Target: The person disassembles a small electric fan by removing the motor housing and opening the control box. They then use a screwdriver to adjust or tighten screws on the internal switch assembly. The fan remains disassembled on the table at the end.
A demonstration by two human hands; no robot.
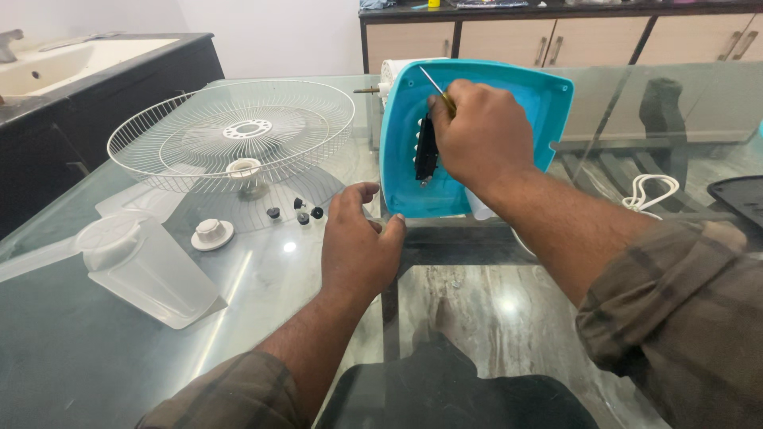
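Up at one o'clock, the right hand (483, 131) is clenched on a thin metal screwdriver (435, 85) inside the turquoise plastic fan housing (477, 135) — the left hand (359, 242), grip released, rests on the glass surface (238, 302) beside it.

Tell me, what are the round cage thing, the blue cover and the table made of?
The round fan guard looks like thin metal wire with a white coating: fine bent rods joined into a dome. The blue cover looks like moulded plastic: smooth, one even colour, with rounded edges. The table looks like glass: you can see through to the floor, and it mirrors the lights.
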